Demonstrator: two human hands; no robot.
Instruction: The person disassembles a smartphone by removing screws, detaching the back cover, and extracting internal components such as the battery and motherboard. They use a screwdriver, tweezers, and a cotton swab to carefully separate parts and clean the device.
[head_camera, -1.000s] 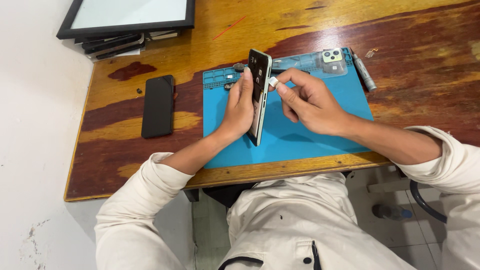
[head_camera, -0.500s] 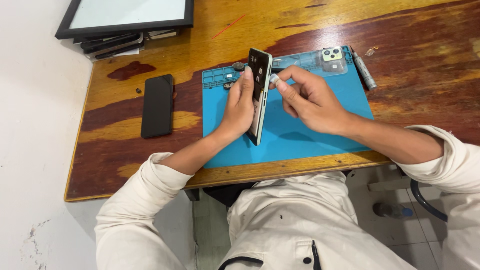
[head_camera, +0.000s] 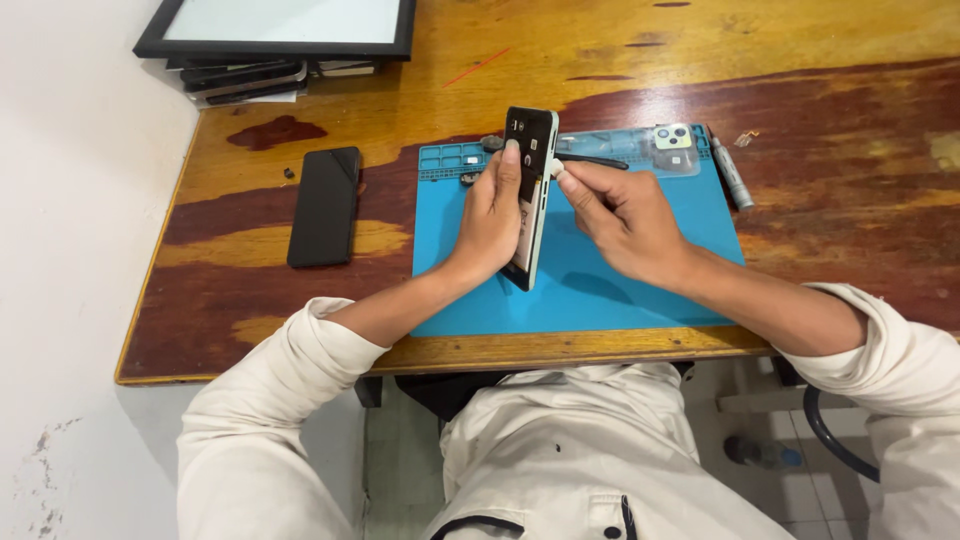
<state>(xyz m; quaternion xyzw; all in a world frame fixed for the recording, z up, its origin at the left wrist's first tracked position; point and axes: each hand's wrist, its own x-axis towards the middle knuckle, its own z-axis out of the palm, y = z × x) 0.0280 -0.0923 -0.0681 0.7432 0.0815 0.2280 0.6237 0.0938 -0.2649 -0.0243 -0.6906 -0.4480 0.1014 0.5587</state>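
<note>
Two hands on one opened phone (head_camera: 530, 190), held on edge above blue mat (head_camera: 600, 290), lower corner touching or just over mat. Left hand (head_camera: 492, 215) grip wrapped around phone's left face, index finger up near top. Right hand (head_camera: 620, 215) grip pinched shut on small white piece (head_camera: 558, 171) at phone's right edge. Second black phone (head_camera: 325, 205) flat on worktop (head_camera: 820, 110), well left. Back cover (head_camera: 672, 140) at mat's far edge, grey pen-like tool (head_camera: 732, 180) beside mat.

A black phone (head_camera: 325, 205) lies face down at the left of the wooden table (head_camera: 820, 120). A black-framed panel (head_camera: 285, 25) tops a stack at upper left. A grey pen-like tool (head_camera: 732, 174) lies right of the blue mat (head_camera: 640, 290).
</note>
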